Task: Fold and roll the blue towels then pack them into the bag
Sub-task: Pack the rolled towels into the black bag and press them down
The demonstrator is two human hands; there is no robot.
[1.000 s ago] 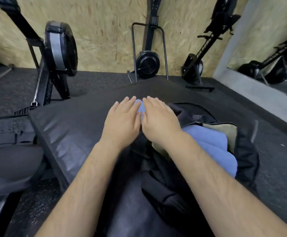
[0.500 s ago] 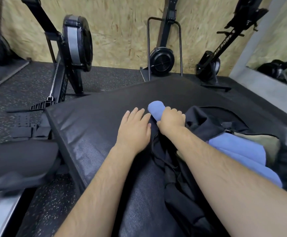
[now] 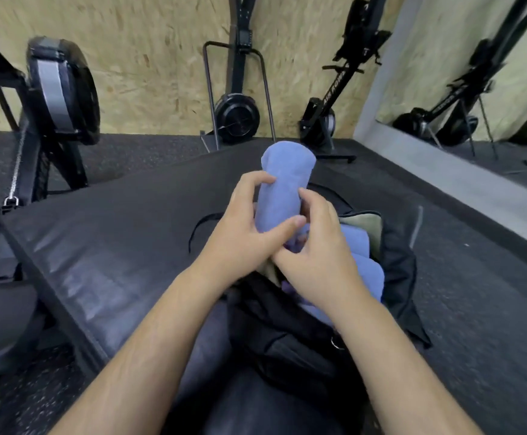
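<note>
Holds a rolled blue towel (image 3: pixel 282 189) at mid-frame, above the bag's mouth, long axis pointing toward 12 o'clock. Wraps the left hand (image 3: pixel 246 230) round its 9 o'clock side, fingers curled over the roll, thumb pressed across the lower end. Clasps the 3 o'clock side with the right hand (image 3: pixel 321 249), fingers bent against the cloth, thumb crossing beneath the left thumb. Hides the roll's near end behind both hands.

Below and toward 5 o'clock of the roll: an open black bag (image 3: pixel 397 277) lying on a black mat (image 3: pixel 115 240). Inside, at 4 o'clock of the right hand: more blue towels (image 3: pixel 370 271), touching beige fabric (image 3: pixel 362 221) on their 12 o'clock side.

At 12 o'clock: an upright rowing machine (image 3: pixel 236 116) against a chipboard wall (image 3: pixel 149 58). At 10 o'clock: another flywheel machine (image 3: pixel 58 89). At 2 o'clock: a mirror (image 3: pixel 475 73).
</note>
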